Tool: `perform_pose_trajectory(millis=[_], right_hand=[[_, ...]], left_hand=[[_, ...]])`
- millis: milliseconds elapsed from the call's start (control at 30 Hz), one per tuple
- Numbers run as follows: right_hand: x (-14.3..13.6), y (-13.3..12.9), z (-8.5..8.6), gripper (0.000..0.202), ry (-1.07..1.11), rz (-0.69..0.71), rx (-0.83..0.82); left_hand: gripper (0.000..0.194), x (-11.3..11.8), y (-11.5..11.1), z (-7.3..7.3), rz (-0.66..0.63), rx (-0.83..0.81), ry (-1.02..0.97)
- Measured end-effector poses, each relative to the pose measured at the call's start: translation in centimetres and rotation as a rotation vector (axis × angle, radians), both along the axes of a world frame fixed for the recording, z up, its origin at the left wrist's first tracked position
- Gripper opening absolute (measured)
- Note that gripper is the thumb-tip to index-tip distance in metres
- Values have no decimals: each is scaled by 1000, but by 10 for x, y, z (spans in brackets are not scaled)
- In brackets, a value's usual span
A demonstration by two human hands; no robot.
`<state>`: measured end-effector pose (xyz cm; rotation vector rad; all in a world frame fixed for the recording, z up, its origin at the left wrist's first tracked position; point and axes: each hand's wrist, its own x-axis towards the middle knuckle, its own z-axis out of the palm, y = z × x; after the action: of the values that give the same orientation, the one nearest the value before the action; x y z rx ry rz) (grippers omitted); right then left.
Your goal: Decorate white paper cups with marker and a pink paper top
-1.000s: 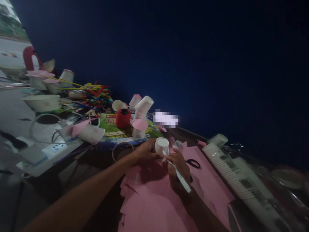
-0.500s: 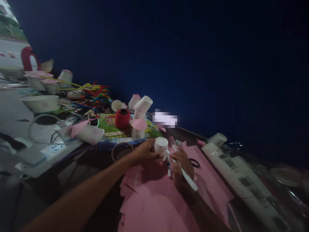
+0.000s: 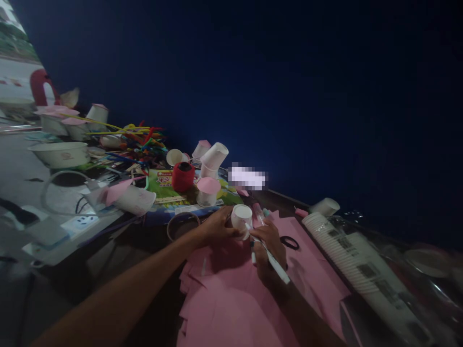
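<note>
A white paper cup (image 3: 241,217) stands upside down on pink paper (image 3: 231,303), and my left hand (image 3: 220,226) is closed around its left side. In my right hand (image 3: 268,246) is a white marker pen (image 3: 277,267), gripped like a pencil. Its tip meets or nearly meets the cup's front right side; I cannot tell which. Partly under my right hand lies another pen (image 3: 253,253). A pink-tinted clear tube (image 3: 258,213) lies just behind that hand, and a black ring (image 3: 290,242) rests to its right.
A long sleeve of stacked paper cups (image 3: 340,255) runs along the right. Behind my hands are a red yarn spool (image 3: 183,177) and a cup with a pink paper cone (image 3: 208,192). Colourful pipe cleaners (image 3: 144,140), a paper bowl (image 3: 61,154) and a power strip (image 3: 54,241) are at left.
My right hand and the marker have shifted slightly left, bringing the pen's tip across the cup's lower right front. My left hand and the cup have stayed nearly still.
</note>
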<state>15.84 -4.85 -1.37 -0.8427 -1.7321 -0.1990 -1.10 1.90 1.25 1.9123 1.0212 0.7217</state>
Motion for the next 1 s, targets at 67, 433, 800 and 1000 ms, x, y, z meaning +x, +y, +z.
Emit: perform_pose_trajectory(millis=[67, 433, 800, 1000], right_hand=[[2, -1, 1, 22, 13, -13, -7], [-2, -2, 2, 23, 8, -12, 1], [-2, -10, 5, 27, 146, -98, -75], [-3, -11, 4, 31, 152, -122, -75]], left_hand=[[50, 0, 0, 0, 2, 4, -9], [51, -1, -1, 1, 4, 10, -3], [56, -1, 2, -3, -35, 8, -50], [57, -1, 0, -6, -23, 72, -45]])
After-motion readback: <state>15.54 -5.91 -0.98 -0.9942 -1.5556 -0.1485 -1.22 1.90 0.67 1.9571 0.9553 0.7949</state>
